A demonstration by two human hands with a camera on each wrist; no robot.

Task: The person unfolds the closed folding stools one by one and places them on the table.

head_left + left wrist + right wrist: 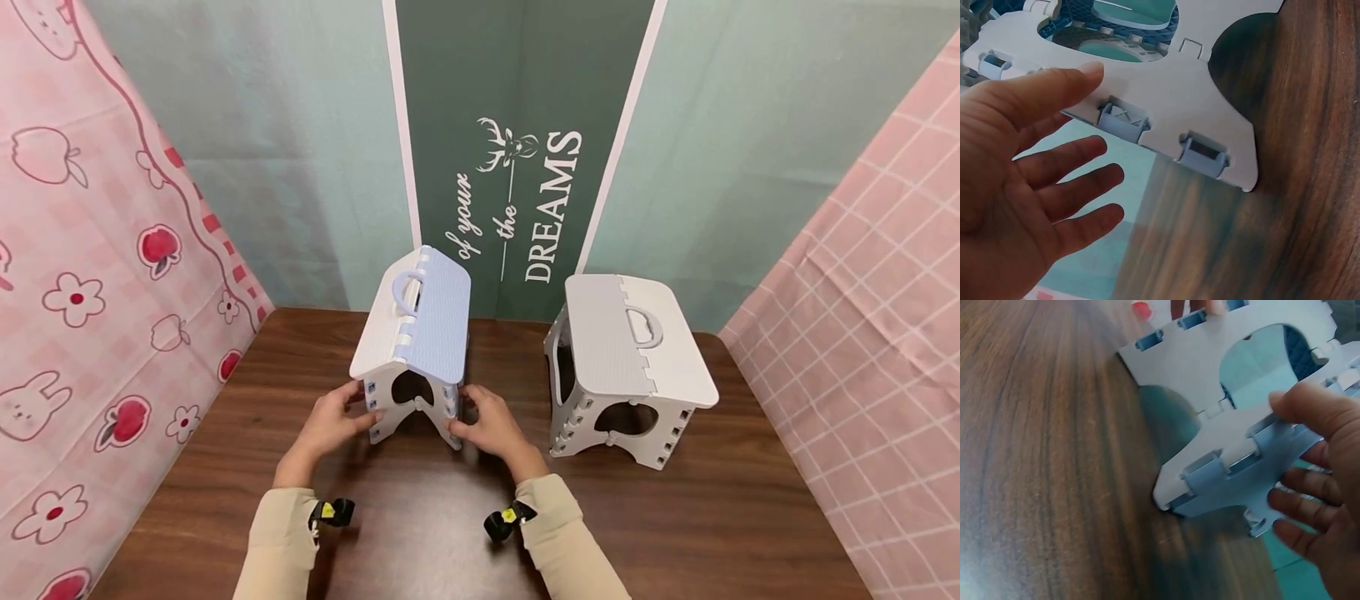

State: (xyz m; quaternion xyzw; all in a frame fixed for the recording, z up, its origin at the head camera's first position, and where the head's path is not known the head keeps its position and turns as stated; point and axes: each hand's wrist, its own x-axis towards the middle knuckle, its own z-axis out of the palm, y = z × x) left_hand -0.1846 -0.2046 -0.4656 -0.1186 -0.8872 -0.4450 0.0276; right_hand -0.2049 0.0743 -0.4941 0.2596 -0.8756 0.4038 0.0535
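A folding step stool with one white and one light blue top half stands partly folded, its top peaked like a roof and a loop handle upright at the ridge. My left hand holds the left edge of its front leg panel. In the left wrist view the thumb lies on the white panel, the index finger goes behind it, and the other fingers spread free. Over at the right edge, my right hand grips the panel, thumb in front. The right wrist view shows its fingers beside the blue side panel.
A second folding stool, grey and white, stands fully unfolded to the right. Both are on a dark wooden table. A green printed curtain hangs behind, with pink patterned cloths at the sides.
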